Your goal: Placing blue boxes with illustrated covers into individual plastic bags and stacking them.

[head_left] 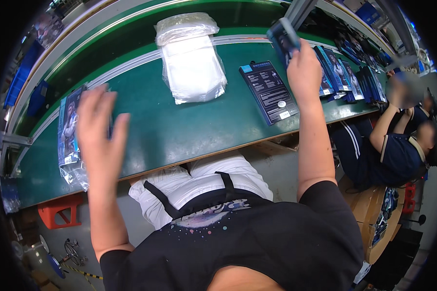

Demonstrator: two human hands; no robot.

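Though wide, left fingers (106, 103) beside plastic-bagged box (69, 130); right fingers (305, 49) around second box (281, 40)

Bright light nearly washes out the white pile (193, 68). The left hand (100, 130) blurs slightly; the table (153, 119) bows with distortion.

Box lying flat (263, 89): covered with small white lines of print, too tiny for reading; bearing also white stickers (282, 104) near one end.
Bagged box (70, 128): marked at near end with white label (71, 158), not legible.
Row of boxes (341, 70): labelled likewise, not legible.
Black T-shirt (277, 237): decorated with pale lettering (221, 207), not legible.
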